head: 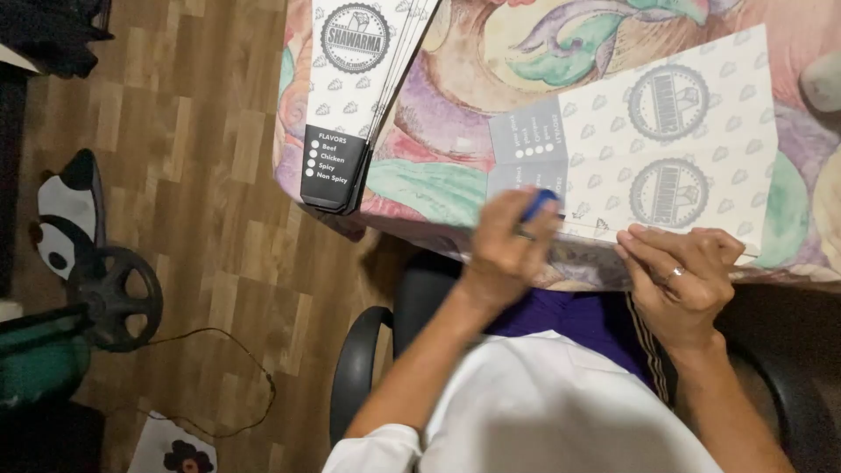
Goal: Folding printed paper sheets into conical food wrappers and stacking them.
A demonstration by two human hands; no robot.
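Observation:
A flat, unfolded white cardboard box (pixel 674 149) with grey round stamps and a grey panel lies on the table near its front edge. My left hand (pixel 508 250) is closed around a small blue object (pixel 539 206), likely a glue stick or pen, with its tip at the box's lower left edge. My right hand (pixel 683 271), wearing a ring, presses its fingertips on the box's near edge, holding it flat.
A stack of several folded boxes (pixel 350 96) of the same kind juts over the table's left corner. The table (pixel 455 114) has a colourful painted cloth. A black chair armrest (pixel 355 368), wood floor, a wheel (pixel 114 298) and a cable lie to the left.

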